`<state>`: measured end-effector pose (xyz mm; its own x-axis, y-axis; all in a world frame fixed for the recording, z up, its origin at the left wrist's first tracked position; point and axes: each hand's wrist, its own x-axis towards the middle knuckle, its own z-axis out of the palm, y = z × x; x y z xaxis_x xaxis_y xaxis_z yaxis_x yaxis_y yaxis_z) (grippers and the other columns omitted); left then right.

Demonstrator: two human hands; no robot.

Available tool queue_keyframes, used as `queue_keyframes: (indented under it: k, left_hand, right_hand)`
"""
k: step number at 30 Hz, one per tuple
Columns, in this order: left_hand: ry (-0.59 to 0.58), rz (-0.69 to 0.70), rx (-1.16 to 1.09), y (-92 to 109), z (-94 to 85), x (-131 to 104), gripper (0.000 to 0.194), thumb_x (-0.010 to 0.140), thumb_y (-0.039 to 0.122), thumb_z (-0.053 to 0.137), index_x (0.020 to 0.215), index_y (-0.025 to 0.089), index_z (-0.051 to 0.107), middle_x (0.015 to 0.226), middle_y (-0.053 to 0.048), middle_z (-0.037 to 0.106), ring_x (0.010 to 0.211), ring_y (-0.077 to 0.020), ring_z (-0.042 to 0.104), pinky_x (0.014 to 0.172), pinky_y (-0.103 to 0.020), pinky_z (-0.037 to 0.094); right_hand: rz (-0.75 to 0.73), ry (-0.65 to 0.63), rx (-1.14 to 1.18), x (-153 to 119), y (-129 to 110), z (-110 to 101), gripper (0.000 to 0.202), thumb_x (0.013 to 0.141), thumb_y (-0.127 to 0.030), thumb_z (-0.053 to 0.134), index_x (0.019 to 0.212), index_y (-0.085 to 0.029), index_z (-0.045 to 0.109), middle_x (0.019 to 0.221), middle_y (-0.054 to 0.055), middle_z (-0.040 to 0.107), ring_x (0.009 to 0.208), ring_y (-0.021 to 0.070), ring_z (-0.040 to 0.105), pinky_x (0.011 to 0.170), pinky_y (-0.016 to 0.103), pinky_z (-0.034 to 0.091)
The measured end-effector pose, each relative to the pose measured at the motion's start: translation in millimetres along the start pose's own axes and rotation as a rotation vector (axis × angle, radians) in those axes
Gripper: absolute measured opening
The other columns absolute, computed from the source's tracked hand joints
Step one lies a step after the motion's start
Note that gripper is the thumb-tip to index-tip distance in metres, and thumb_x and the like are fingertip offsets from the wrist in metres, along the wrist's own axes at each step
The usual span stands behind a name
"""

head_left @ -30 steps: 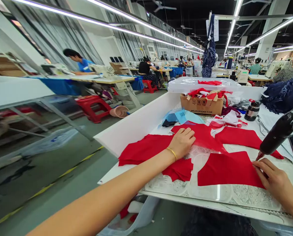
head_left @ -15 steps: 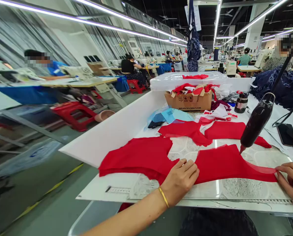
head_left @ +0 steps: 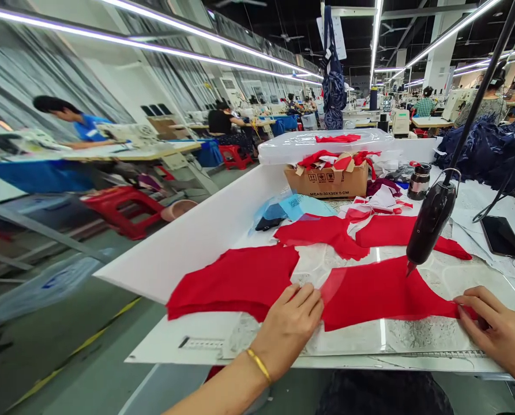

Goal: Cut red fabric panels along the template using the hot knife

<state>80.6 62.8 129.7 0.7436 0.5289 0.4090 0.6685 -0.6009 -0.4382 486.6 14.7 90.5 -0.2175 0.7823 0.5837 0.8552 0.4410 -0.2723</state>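
Note:
A red fabric piece (head_left: 369, 294) lies on the tabletop in front of me, its left edge a lighter single layer. My left hand (head_left: 294, 316), with a gold bangle at the wrist, has its fingers closed at that left edge. At the narrow right end, my right hand (head_left: 493, 325) pinches the fabric between thumb and fingers. Above the piece hangs a black tool (head_left: 432, 222) on a rod; its thin pointed tip is at the fabric, and contact is hard to judge. Another red fabric piece (head_left: 235, 279) lies left of my left hand.
Farther back lie more red pieces (head_left: 324, 230), a blue plastic bag (head_left: 304, 206), a cardboard box (head_left: 326, 180) of scraps and a dark jar (head_left: 418, 181). A phone (head_left: 503, 236) rests at right. A ruler strip (head_left: 203, 343) marks the front left. Several people sit at sewing machines.
Both hands have shifted left, carrying the red fabric piece with them. The hanging black tool has also swung left, its tip now over the middle of the piece. The view has shifted slightly.

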Motion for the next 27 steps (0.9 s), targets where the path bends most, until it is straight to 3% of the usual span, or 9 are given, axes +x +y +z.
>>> queue_keyframes:
  k: [5,11,19,24,27]
  left_hand:
    - [0.091,0.026,-0.005,12,3.7,-4,0.025,0.092,-0.005,0.054,0.094,0.015,0.069,0.085,-0.005,0.064,0.089,-0.0225,0.058,0.089,-0.037,0.045]
    - [0.138,0.046,-0.031,22,10.0,7,0.021,0.093,-0.002,0.055,0.100,0.013,0.068,0.087,-0.005,0.065,0.090,-0.0226,0.060,0.090,-0.037,0.045]
    - [0.143,0.018,-0.060,27,7.7,6,0.032,0.091,-0.006,0.046,0.099,0.014,0.070,0.087,-0.005,0.069,0.091,-0.0210,0.062,0.090,-0.035,0.047]
    - [0.122,-0.025,-0.118,27,11.9,2,0.043,0.085,-0.004,0.046,0.114,0.015,0.072,0.113,-0.010,0.075,0.107,-0.0238,0.065,0.100,-0.039,0.046]
    - [0.120,-0.045,-0.190,30,9.0,4,0.050,0.084,-0.003,0.044,0.124,0.013,0.071,0.130,-0.013,0.071,0.116,-0.0271,0.064,0.105,-0.042,0.047]
  right_hand:
    - [0.051,0.120,-0.094,0,5,-4,0.028,0.103,-0.041,0.052,0.094,-0.023,0.072,0.092,0.005,0.072,0.049,0.0073,0.057,0.041,0.018,0.046]
    - [0.123,0.046,-0.163,-12,16,-18,0.029,0.101,-0.045,0.053,0.095,-0.024,0.073,0.096,0.004,0.073,0.045,0.0069,0.054,0.039,0.019,0.046]
    - [0.087,0.020,-0.190,-18,15,-25,0.022,0.100,-0.039,0.054,0.096,-0.024,0.070,0.095,0.003,0.071,0.045,0.0064,0.055,0.038,0.018,0.046]
    - [0.135,-0.101,-0.164,-19,21,-38,0.021,0.093,-0.031,0.056,0.107,-0.028,0.072,0.107,0.004,0.072,0.038,0.0052,0.050,0.036,0.022,0.046]
    - [0.189,-0.005,-0.082,3,11,-49,0.025,0.093,-0.028,0.053,0.109,-0.028,0.071,0.108,0.006,0.071,0.047,0.0090,0.057,0.043,0.025,0.052]
